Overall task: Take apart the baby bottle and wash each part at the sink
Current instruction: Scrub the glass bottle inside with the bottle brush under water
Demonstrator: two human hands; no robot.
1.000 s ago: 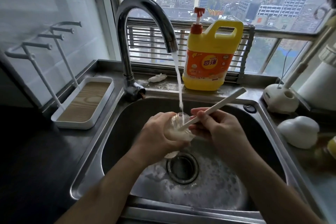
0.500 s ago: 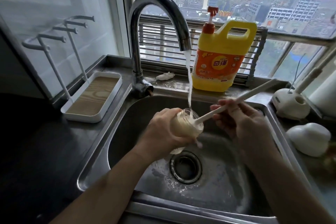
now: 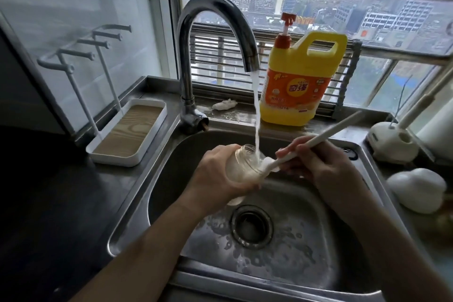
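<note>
My left hand (image 3: pixel 215 174) grips the clear baby bottle body (image 3: pixel 242 167) over the steel sink (image 3: pixel 318 240), its open mouth tilted up and right under the running water from the faucet (image 3: pixel 215 19). My right hand (image 3: pixel 323 167) holds a white bottle brush (image 3: pixel 316 140) by its long handle. The brush head sits at the bottle's mouth, mostly outside it, with water falling onto it.
A yellow dish soap jug (image 3: pixel 301 83) stands on the ledge behind the sink. At left is a white drying rack with a wooden tray (image 3: pixel 130 132). A white brush holder (image 3: pixel 392 140) and a white rounded object (image 3: pixel 416 191) sit on the right counter. The drain (image 3: pixel 251 225) lies below the bottle.
The brush has been drawn out of the bottle; its head is now at the mouth. My right hand moved right and away from the left.
</note>
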